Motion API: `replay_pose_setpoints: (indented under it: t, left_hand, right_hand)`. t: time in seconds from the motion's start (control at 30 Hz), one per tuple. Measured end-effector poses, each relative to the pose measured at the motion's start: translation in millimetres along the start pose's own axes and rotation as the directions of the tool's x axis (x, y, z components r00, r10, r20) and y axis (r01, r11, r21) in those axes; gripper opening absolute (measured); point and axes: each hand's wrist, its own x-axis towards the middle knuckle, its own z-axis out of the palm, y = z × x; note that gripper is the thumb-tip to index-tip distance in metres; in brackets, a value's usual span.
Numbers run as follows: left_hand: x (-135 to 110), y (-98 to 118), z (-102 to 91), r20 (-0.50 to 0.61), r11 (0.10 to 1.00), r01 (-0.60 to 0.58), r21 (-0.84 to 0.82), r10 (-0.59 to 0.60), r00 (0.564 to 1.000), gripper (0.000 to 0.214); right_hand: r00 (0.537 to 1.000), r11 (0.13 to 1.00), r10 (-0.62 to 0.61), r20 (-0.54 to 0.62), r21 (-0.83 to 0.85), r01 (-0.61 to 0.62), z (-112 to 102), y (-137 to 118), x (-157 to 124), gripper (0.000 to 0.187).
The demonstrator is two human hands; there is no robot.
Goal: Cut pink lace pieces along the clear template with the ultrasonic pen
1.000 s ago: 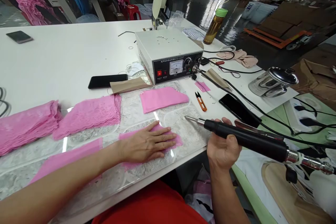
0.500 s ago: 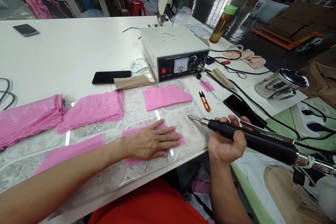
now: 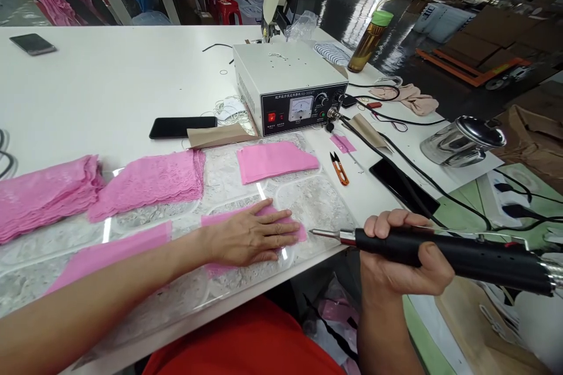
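My left hand [image 3: 250, 235] lies flat with fingers spread on a pink fabric piece [image 3: 220, 220], pressing it against the marbled mat; much of the piece is hidden under it. Wrapped around the black barrel of a handheld ultrasonic welder [image 3: 479, 261] is my right hand [image 3: 400, 255]. The welder's pointed metal tip is just right of the fabric, and I cannot tell if it touches the mat. Another pink piece [image 3: 109, 252] lies partly under my left forearm. A flat pink stack [image 3: 277, 161] is farther back, with lace-patterned pink stacks [image 3: 149, 181] to the left.
The welder's control box [image 3: 294, 82] stands at the back, its red switch lit. Orange thread snips [image 3: 339, 169], a phone [image 3: 402, 187] and black cables are at right. A lidded metal cup [image 3: 460, 143] and a bottle [image 3: 370, 41] stand beyond. Another phone [image 3: 180, 127] lies left of the box.
My right hand has closed more fully around the welder, which is now more level and nearer, its tip slightly lower and closer to the fabric. My left hand stays on the piece.
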Motion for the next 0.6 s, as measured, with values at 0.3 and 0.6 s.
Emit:
replay_pose_setpoints:
  t: [0.3,0.6]
  left_hand:
    - [-0.7,0.1,2.2,-0.028,1.000,-0.009,0.029,0.009,1.000,0.049]
    - [-0.8,0.4,2.8,-0.043,0.999,-0.013,0.033,0.014,0.999,0.050]
  right_hand:
    - [0.991,1.000,0.021,0.129,0.003,-0.021,0.6,4.2,-6.5,0.018]
    - [0.992,1.000,0.016,0.128,-0.001,-0.016,2.6,4.0,-6.8,0.018]
